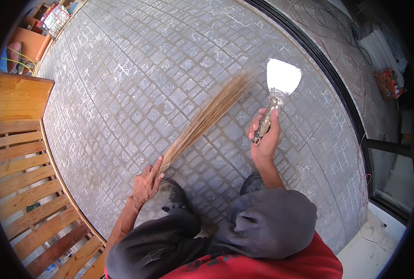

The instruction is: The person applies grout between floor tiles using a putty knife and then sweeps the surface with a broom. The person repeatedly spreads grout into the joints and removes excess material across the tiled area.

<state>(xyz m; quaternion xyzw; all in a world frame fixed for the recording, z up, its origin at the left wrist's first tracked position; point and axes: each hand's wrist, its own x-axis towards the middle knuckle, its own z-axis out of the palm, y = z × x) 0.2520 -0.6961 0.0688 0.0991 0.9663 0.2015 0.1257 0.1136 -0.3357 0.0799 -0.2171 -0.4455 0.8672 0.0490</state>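
My left hand [146, 182] is closed round the bound end of a stick broom [206, 120], just beyond my left shoe. The broom's brown bristles slant away to the upper right, and their far tips are blurred. In my right hand [268, 135] is a scraper [283, 76] with a wide, bright blade and a worn, paint-spattered handle. Its blade points away from me and my fingers wrap the handle. The broom's tips lie to the left of the scraper, apart from it. Below both tools is a grey floor of cobble-patterned paving [160, 88].
A slatted wooden bench [26, 174] runs along the left. Boxes and an orange container [29, 43] stand at the far left. A black door track [318, 56] curves along the right, with cables [328, 21] and a red bag [389, 83] beyond it. My shoes [171, 194] rest on the paving.
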